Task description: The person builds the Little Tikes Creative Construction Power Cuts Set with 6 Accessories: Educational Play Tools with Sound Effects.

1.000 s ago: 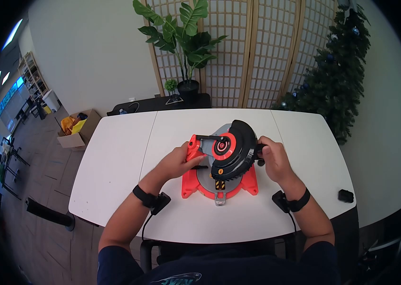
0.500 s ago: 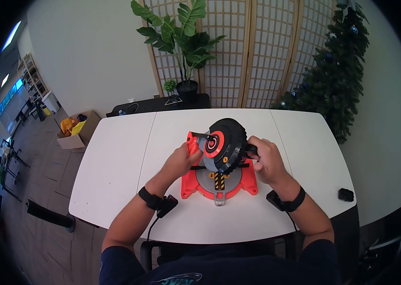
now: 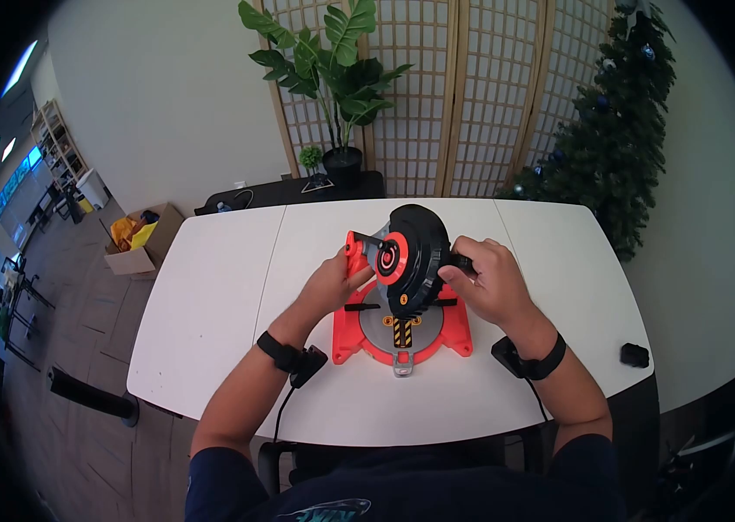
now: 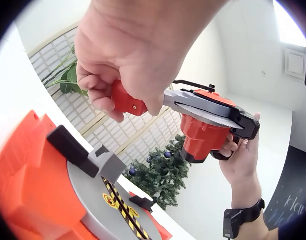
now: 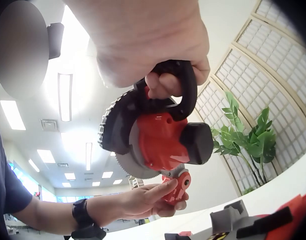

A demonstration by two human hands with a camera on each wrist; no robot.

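Observation:
A toy saw head [image 3: 420, 257] with a black guard, a grey toothed blade [image 4: 208, 115] and a red motor body [image 5: 163, 142] is held above its red base [image 3: 348, 337]. The left hand [image 3: 329, 283] grips the red arm piece [image 4: 127, 99] at the head's left end. Curled round the black loop handle [image 5: 189, 92] is the right hand [image 3: 494, 283]. In the left wrist view the arm piece is apart from the grey bracket [image 4: 110, 167] on the round turntable [image 4: 88, 195]. Yellow-black striped markings run across the turntable.
The base stands on a white table [image 3: 211, 304]. A small black object [image 3: 634, 355] lies near the table's right edge. Behind are a potted plant [image 3: 344, 163], a lattice screen and a decorated tree [image 3: 611, 130]. An open cardboard box [image 3: 146, 239] is at the left.
Both hands have lifted the saw head up and away from the base, turning it more upright. The turntable's striped strip shows more than before. The base has stayed in place.

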